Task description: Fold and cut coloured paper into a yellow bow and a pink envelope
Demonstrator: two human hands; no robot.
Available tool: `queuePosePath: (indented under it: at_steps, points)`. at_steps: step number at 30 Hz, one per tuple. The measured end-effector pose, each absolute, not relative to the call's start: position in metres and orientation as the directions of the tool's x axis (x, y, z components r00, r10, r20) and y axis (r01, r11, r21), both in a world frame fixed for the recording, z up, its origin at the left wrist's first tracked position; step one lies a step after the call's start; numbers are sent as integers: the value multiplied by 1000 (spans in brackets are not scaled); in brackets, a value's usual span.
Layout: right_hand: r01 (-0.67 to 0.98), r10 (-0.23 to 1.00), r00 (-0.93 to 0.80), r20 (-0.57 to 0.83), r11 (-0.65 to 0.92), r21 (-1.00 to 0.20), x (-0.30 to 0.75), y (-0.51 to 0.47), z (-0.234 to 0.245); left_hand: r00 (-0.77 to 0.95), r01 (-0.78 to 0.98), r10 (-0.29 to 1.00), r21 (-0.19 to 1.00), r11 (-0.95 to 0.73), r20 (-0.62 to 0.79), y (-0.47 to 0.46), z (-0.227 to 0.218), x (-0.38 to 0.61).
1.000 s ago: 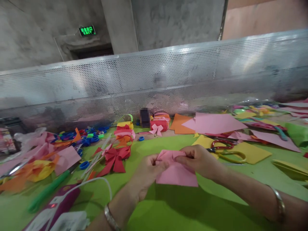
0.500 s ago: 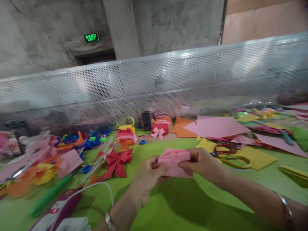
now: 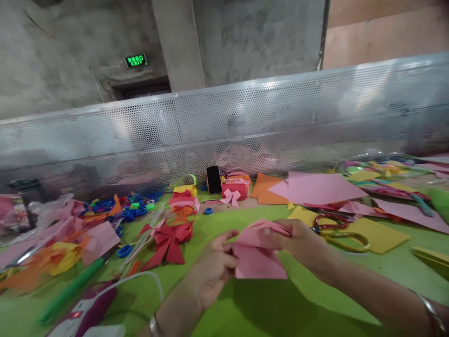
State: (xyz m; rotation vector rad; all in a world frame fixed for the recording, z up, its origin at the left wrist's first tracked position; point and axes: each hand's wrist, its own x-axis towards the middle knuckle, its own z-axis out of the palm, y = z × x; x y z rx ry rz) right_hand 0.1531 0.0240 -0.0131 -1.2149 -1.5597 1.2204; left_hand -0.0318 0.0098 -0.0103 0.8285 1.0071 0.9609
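Folded pink paper sheet (image 3: 259, 267) is up over the lime-green bench (image 3: 252, 311), left of the red-and-yellow-handled scissors (image 3: 327, 228). Right hand (image 3: 303, 245): grip pinched on it. Left hand (image 3: 212, 267): at its edge, can't tell if gripping.

Dim greyish indoor light, pale glare on the perforated metal screen (image 3: 196, 126), green glow from the exit sign (image 3: 136, 61), soft shadow on the lime-green tabletop (image 3: 365, 276) below the folded pink paper (image 3: 261, 267), slight blur overall, a pixelated patch (image 3: 235, 127) (small, mid-screen), wide-angle stretching toward the edges

Left hand (image 3: 214, 269); right hand (image 3: 303, 239); pink paper (image 3: 261, 266) between
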Motion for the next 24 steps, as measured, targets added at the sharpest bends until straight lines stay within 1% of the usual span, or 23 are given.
queuePosePath:
  at_steps: [4, 8, 10, 12, 14, 16, 17, 19, 21, 24]
  points:
    - [189, 994, -98, 57, 75, -979, 154, 28, -18, 312, -137, 911, 937, 323, -268, 8, -11, -30]
    - [162, 997, -50, 55, 62, -985, 156, 29, -18, 396, -93, 895, 960, 264, -207, 6, -7, -26]
    - [166, 997, -39, 64, 70, -984, 156, 28, -17, 402, -89, 898, 968, 233, -180, 6, -6, -26]
    - [168, 996, -71, 53, 64, -984, 156, 27, -15, 363, -112, 917, 969, 222, -168, 7, -7, -26]
    - [189, 984, -174, 30, 63, -980, 155, 26, -13, 296, -156, 941, 963, 218, -165, 8, -7, -26]
    - [258, 968, -252, 11, 78, -963, 153, 24, -12, 234, -190, 957, 957, 220, -173, 9, -6, -26]
    - [303, 966, -258, 3, 84, -949, 153, 23, -11, 206, -193, 961, 955, 224, -184, 9, -6, -26]
    - [379, 976, -218, -10, 76, -922, 152, 23, -11, 153, -184, 966, 954, 237, -210, 9, -5, -26]
    - [415, 980, -198, -28, 58, -908, 152, 22, -12, 108, -162, 964, 952, 259, -244, 10, -7, -27]
    - [443, 970, -239, -42, 70, -894, 153, 22, -13, 73, -97, 961, 957, 273, -267, 10, -10, -28]
